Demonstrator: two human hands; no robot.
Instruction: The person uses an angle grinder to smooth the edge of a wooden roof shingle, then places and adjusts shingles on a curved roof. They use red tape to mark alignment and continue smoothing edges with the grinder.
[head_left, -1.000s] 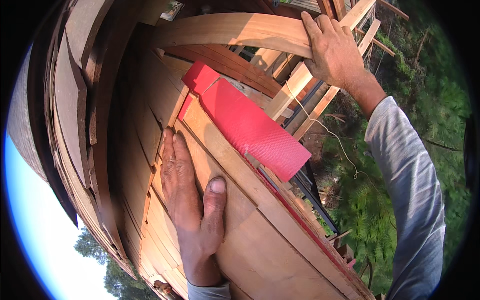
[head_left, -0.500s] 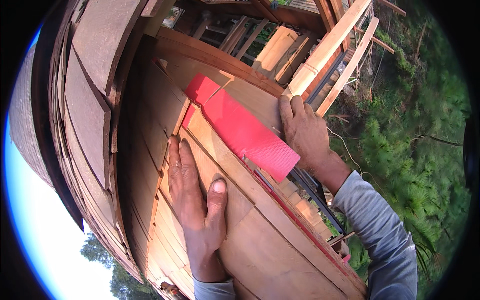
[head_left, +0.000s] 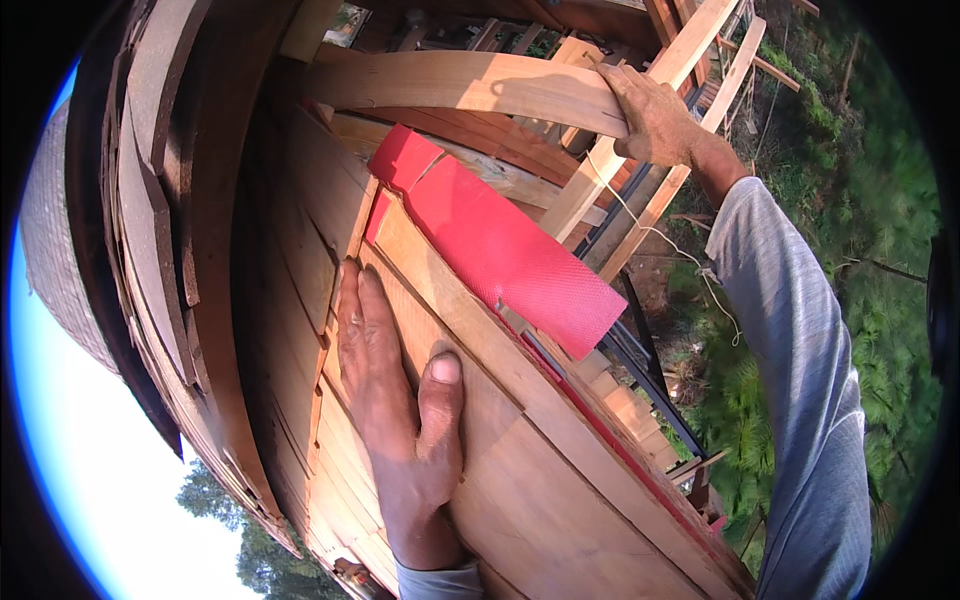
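My left hand (head_left: 405, 430) lies flat on the overlapping wooden shingles (head_left: 560, 490), with fingers stretched out and thumb apart. My right hand (head_left: 660, 115) reaches far forward and grips the right end of a long, pale wooden board (head_left: 470, 82). The board's left end runs into shadow beside the dark roof edge. Between the two hands, a red textured sheet (head_left: 500, 245) sticks out from under the upper shingles. It has a slit near its far end.
Grey-brown shingles (head_left: 145, 220) curve along the left side. Timber beams (head_left: 690, 45) and a dark metal bar (head_left: 660, 400) stand beyond the right edge. A thin pale cord (head_left: 650, 228) hangs near my right arm. Green foliage (head_left: 830, 260) lies far below at right.
My right hand has moved up and away, swinging the wooden board off the area beside the red sheet. Beams behind it now show. My left hand stays flat on the shingles.
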